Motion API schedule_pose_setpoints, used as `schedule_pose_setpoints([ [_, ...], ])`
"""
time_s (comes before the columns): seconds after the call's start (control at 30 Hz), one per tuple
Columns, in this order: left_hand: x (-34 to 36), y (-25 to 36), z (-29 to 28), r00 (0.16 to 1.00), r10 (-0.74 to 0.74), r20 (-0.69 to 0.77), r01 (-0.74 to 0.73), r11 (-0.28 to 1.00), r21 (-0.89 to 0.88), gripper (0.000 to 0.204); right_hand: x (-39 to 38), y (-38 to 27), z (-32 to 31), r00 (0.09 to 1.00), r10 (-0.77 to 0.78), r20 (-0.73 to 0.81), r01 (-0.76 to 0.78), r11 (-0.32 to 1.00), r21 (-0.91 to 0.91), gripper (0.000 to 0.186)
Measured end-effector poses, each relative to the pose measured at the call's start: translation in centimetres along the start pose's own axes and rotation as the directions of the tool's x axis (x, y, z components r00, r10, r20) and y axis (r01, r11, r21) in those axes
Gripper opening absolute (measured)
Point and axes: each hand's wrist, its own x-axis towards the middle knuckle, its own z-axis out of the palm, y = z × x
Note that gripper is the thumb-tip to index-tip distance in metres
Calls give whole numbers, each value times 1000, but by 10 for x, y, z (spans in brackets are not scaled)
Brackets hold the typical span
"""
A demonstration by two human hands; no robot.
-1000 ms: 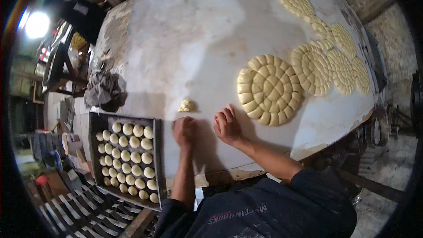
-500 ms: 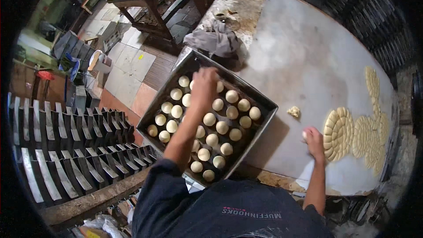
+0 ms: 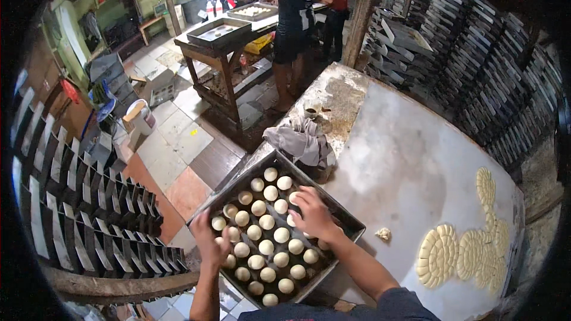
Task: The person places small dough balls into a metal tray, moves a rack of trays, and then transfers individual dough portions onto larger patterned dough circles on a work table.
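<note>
A square dark metal tray (image 3: pixel 355 233) holds rows of round pale dough balls (image 3: pixel 266 222). Over its left side is my left hand (image 3: pixel 211 242), slightly blurred, fingers apart beside the outermost balls. My right hand (image 3: pixel 314 213) reaches across the right part of the tray. Its fingers are spread and curved, the tips right by a dough ball (image 3: pixel 294 198), and no firm grip shows. Some balls lie hidden beneath this hand and forearm. On the pale tabletop (image 3: pixel 380 160) to the right sits a small rough dough lump (image 3: pixel 383 235).
Flattened dough pieces (image 3: pixel 438 257) lie overlapped at the table's right. A grey cloth (image 3: pixel 300 141) rests behind the tray. Stacked metal trays (image 3: pixel 89 220) stand at left, more (image 3: pixel 476 53) at far right. Two people (image 3: pixel 294 18) stand by another table (image 3: pixel 229 44) with trays.
The view has tilted up, bringing the far room into sight. My right hand has moved from the tabletop to over the tray; my left hand has shifted to the tray's left side.
</note>
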Motion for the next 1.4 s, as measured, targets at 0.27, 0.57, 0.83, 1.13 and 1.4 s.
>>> schedule_pose_setpoints([
  [0.27, -199, 25, 31, 850, -513, 121, 527, 818, -230, 75, -272, 63, -25, 534, 745, -400, -562, 666, 490, 73],
  [0.57, -257, 26, 8, 818, -449, 360, 536, 822, -193, 73, -174, 14, -5, 656, 739, -155, -431, 536, 726, 76],
  [0.83, -343, -62, -121, 777, -610, -155, 572, 787, -230, 52, -61, -127, -44, 930, 46, -364, 98, 925, 367, 26],
  [1.13, -316, -169, -413, 564, -187, -805, 379, 924, 51, 65, 118, -544, 24, 463, -853, -243, 880, 474, 13, 35],
  [1.4, -176, -202, -551, 479, 152, -864, 307, 894, 328, 115, 331, -843, 84, 294, -819, -492, 933, 357, -37, 49],
])
